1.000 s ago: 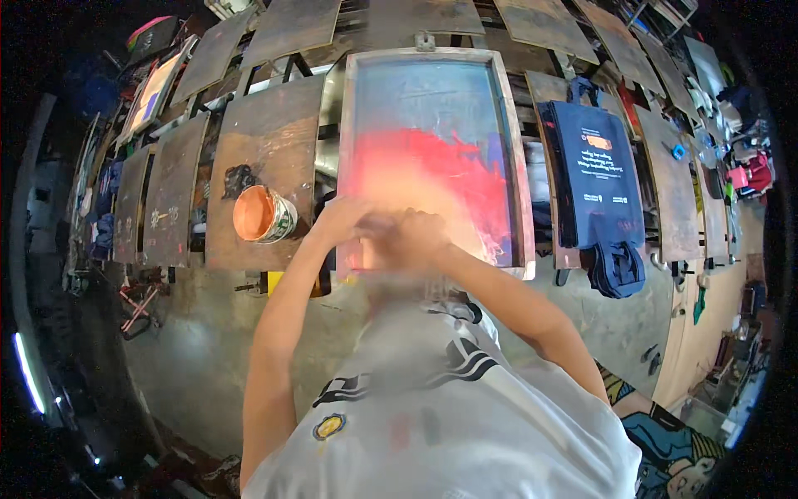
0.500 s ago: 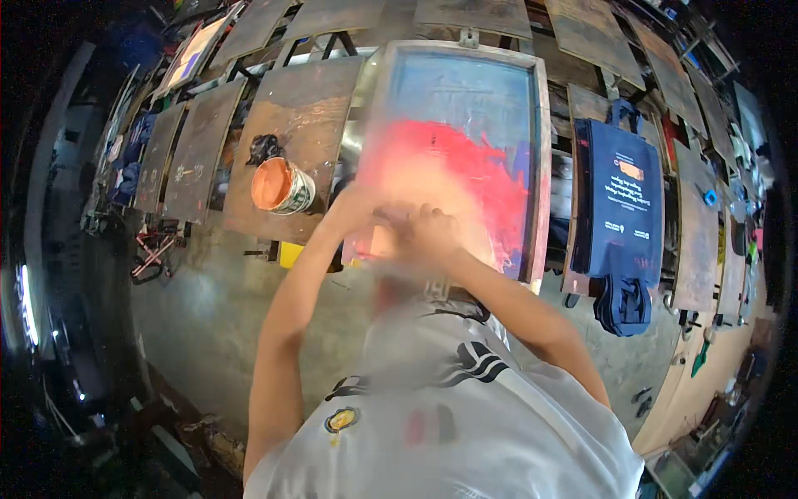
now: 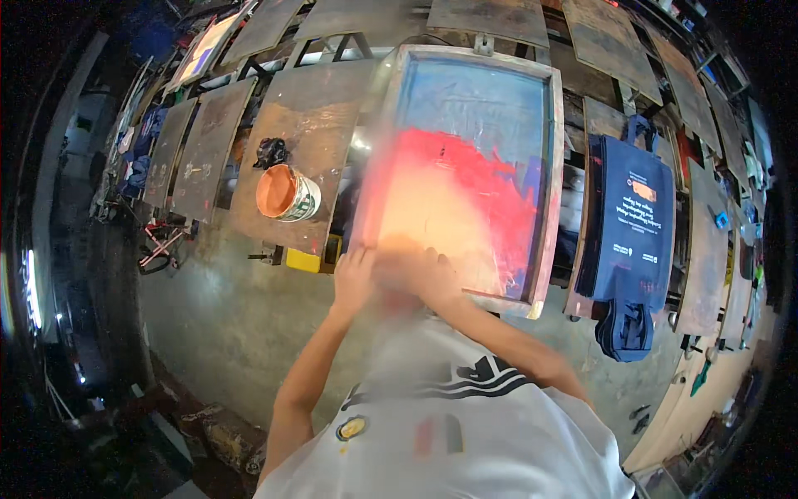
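A wooden-framed printing screen (image 3: 544,208) lies before me. Its mesh is blue at the far end, with red and pale orange ink (image 3: 436,204) spread over the nearer part. At the near end of the screen, my left hand (image 3: 353,279) is by the near left corner with its fingers curled. My right hand (image 3: 435,274) is closed a little to the right, over the near end. A hazy smear covers the space between the hands, where a brownish shape shows; I cannot make out what they hold.
On the board to the left stand an orange ink bucket (image 3: 288,194) and a crumpled black bag (image 3: 271,152). A yellow container (image 3: 303,259) sits below that board's edge. Navy tote bags (image 3: 636,224) lie on a board to the right. More boards (image 3: 490,21) line the far side.
Both hands have drawn back toward my body, from over the inked mesh to the screen's near end, and are farther apart. The view has shifted slightly.
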Action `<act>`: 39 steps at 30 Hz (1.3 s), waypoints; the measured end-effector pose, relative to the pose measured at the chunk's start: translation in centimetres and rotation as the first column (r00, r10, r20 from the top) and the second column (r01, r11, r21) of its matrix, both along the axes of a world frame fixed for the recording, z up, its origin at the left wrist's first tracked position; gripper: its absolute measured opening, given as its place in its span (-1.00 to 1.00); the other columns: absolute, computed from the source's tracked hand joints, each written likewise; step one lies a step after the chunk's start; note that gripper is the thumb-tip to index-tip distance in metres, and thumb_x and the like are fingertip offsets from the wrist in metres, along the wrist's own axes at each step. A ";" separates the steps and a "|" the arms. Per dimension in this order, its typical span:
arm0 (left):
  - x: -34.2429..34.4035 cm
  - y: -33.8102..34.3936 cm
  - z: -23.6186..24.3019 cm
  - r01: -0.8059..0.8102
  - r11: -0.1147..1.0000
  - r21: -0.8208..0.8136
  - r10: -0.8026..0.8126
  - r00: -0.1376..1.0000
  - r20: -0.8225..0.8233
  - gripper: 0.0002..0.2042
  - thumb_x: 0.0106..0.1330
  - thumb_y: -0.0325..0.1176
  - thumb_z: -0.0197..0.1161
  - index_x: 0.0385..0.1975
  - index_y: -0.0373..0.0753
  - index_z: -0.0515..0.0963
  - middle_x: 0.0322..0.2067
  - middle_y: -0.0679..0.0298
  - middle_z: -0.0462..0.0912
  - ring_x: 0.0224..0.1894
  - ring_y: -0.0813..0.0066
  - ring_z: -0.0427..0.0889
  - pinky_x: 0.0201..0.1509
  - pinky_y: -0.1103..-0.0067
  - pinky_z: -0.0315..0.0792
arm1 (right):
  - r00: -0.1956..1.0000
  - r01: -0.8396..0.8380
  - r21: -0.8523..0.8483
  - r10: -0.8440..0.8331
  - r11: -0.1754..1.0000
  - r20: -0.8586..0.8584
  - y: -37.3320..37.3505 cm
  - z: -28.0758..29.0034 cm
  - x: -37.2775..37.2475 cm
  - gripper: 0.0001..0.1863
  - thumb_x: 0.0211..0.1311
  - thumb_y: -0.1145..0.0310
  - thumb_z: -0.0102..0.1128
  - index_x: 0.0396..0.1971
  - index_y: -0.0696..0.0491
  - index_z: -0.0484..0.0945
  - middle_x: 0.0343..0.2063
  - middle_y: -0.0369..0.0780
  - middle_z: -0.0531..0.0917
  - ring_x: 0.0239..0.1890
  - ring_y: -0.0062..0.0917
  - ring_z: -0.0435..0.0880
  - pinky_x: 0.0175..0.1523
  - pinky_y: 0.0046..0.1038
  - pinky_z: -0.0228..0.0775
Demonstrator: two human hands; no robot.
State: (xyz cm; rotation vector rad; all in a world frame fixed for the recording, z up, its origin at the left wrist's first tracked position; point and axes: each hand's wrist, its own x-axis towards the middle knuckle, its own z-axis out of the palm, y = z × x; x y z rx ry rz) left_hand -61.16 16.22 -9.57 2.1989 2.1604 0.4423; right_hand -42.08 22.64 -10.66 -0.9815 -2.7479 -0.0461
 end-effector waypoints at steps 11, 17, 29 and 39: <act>-0.3 2.2 -2.7 -0.004 0.989 -0.146 0.004 1.000 0.005 -0.65 0.08 -0.41 0.24 -0.07 -0.22 0.53 -0.14 0.12 0.60 -0.10 0.09 0.57 -0.05 0.28 0.46 | 1.000 0.012 0.013 -0.012 1.000 -0.013 2.2 -1.2 1.1 -0.86 0.03 0.29 0.13 -0.41 -0.03 0.44 -0.45 -0.25 0.48 -0.42 -0.45 0.54 -0.41 -0.39 0.44; 1.5 1.1 -2.4 -0.079 0.997 -0.024 0.081 0.995 0.058 -0.76 0.11 -0.51 0.10 -0.19 -0.22 0.52 -0.28 0.13 0.56 -0.20 0.06 0.55 -0.16 0.26 0.44 | 0.999 -0.017 0.153 0.012 0.988 0.031 1.6 -1.2 1.6 -0.86 0.02 0.28 0.12 -0.41 -0.03 0.44 -0.47 -0.26 0.48 -0.43 -0.47 0.54 -0.41 -0.42 0.45; 2.3 2.7 -1.0 -0.075 0.996 0.042 0.070 0.991 0.117 -0.85 0.12 -0.39 0.22 -0.32 -0.19 0.48 -0.37 0.12 0.54 -0.24 0.04 0.58 -0.25 0.25 0.45 | 0.998 -0.045 -0.170 0.051 0.985 0.034 4.5 1.0 2.5 -0.76 0.00 0.26 0.22 -0.32 0.03 0.53 -0.41 -0.19 0.55 -0.38 -0.36 0.61 -0.36 -0.33 0.52; 1.8 13.3 -1.3 0.272 0.959 0.079 -0.264 0.759 0.595 -0.53 -0.10 -0.09 0.48 -0.26 -0.19 0.48 -0.35 0.15 0.61 -0.25 0.09 0.63 -0.22 0.27 0.45 | 0.960 0.218 -0.529 -0.081 0.820 0.270 11.4 4.0 4.6 -0.43 -0.14 0.03 0.44 -0.13 0.07 0.61 -0.26 -0.04 0.70 -0.19 -0.23 0.72 -0.14 -0.19 0.59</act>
